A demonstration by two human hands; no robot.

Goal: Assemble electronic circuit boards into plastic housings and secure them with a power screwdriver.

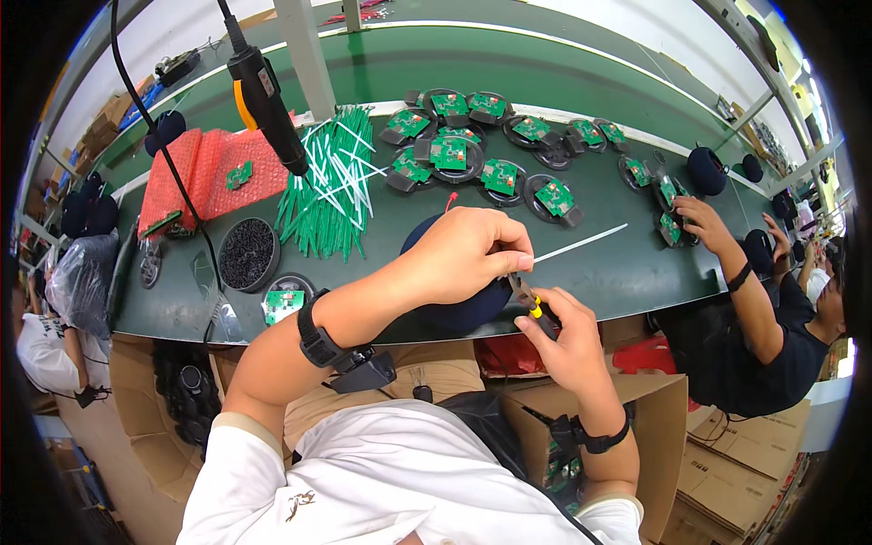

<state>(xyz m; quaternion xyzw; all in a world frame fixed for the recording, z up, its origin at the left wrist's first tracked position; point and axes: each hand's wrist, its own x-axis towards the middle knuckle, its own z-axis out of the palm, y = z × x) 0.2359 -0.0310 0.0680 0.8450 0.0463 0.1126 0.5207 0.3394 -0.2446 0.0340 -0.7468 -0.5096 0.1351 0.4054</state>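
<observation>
My left hand is closed in a pinch over a dark blue round object at the bench's front edge. From its fingertips a white cable tie sticks out to the right. My right hand grips cutting pliers with yellow and black handles, their jaws close under the left fingertips. Whether the jaws touch the tie I cannot tell. A short red wire end shows behind my left hand. Most of the blue object is hidden by my hands.
A pile of green and white cable ties lies beside a bowl of black screws and red bubble wrap. An electric screwdriver hangs above. Several black discs with green circuit boards lie behind. A co-worker's hand reaches in at right.
</observation>
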